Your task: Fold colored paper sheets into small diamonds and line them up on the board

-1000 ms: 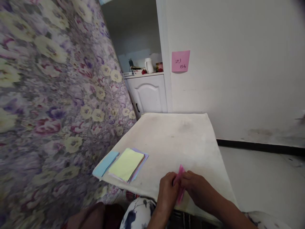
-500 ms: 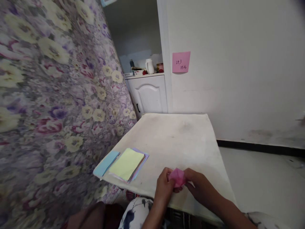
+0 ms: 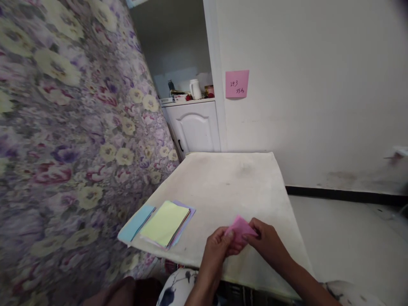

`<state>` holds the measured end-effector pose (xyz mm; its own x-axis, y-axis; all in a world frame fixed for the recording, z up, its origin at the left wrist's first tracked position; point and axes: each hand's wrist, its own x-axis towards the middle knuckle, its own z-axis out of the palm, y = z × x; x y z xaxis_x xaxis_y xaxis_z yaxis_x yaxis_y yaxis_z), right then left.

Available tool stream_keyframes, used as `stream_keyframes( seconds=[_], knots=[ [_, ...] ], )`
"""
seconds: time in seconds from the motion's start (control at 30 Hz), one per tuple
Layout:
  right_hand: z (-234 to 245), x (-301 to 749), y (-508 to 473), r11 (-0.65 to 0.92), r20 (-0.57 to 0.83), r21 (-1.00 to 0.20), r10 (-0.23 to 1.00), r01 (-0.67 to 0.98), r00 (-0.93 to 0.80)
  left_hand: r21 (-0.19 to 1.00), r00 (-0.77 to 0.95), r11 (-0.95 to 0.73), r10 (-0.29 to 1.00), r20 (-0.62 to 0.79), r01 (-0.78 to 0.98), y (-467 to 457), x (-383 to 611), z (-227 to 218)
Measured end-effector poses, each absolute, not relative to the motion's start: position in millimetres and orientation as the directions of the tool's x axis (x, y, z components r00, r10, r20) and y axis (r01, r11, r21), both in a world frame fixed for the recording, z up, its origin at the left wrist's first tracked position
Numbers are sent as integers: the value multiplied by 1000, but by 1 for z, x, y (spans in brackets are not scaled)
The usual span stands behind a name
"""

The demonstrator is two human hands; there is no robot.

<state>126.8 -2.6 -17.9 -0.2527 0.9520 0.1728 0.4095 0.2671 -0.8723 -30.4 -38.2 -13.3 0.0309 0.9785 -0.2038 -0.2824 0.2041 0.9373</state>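
A small pink paper (image 3: 239,229), folded, is pinched between both my hands just above the near edge of a white table (image 3: 232,182). My left hand (image 3: 215,250) grips its left side with closed fingers. My right hand (image 3: 267,242) holds its right side, fingers curled onto the paper. To the left on the table lies a stack of coloured sheets (image 3: 165,222) with a yellow-green one on top, and a light blue sheet (image 3: 135,222) beside it at the table's corner.
A flowered cloth (image 3: 63,140) hangs close along the left. Behind the table stand a white wall with a pink sticky note (image 3: 236,84) and a white cabinet (image 3: 191,125) carrying a jug and small items. Pale floor (image 3: 347,238) lies to the right.
The pink paper stood on edge a second ago; it has been turned and now lies flatter between my fingers. My hands have shifted slightly up and left. The view has drifted a little.
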Motion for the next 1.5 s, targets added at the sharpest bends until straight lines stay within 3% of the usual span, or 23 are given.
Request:
stream_keyframes(
  seconds=[0.2, 0.4, 0.6, 0.8, 1.0, 1.23, 1.37, 1.5],
  knots=[
    [-20, 124, -4, 129, 112, -990, 961, 52, -252, 978, -67, 148, 985, -159, -143, -33, -31, -24],
    [-25, 128, 5, -66, 27, -972, 919, -224, -392, 979, -88, 156, 982, -168, -131, -31, -25, -20],
    [-6, 136, 17, -43, 26, -973, 956, -227, -293, 981, -184, 74, 977, -107, -178, -14, -16, 5],
    [24, 136, 45, 57, 113, -970, 967, -238, -227, 957, 50, 88, 996, -77, -275, 25, -7, 23],
    [22, 140, 67, 89, 120, -983, 973, -161, -197, 948, 51, 57, 998, -43, -314, 49, -3, 11],
    [12, 141, 62, 82, 96, -992, 984, -92, -150, 922, 4, 125, 991, -133, -366, 41, 1, -3],
    [20, 143, 54, 214, 213, -975, 977, 56, -27, 946, -76, 116, 987, -145, -302, 40, -2, -5],
    [23, 144, 54, 331, 326, -940, 943, 83, -64, 978, -131, 92, 984, -118, -187, 41, -5, -3]
  ],
)
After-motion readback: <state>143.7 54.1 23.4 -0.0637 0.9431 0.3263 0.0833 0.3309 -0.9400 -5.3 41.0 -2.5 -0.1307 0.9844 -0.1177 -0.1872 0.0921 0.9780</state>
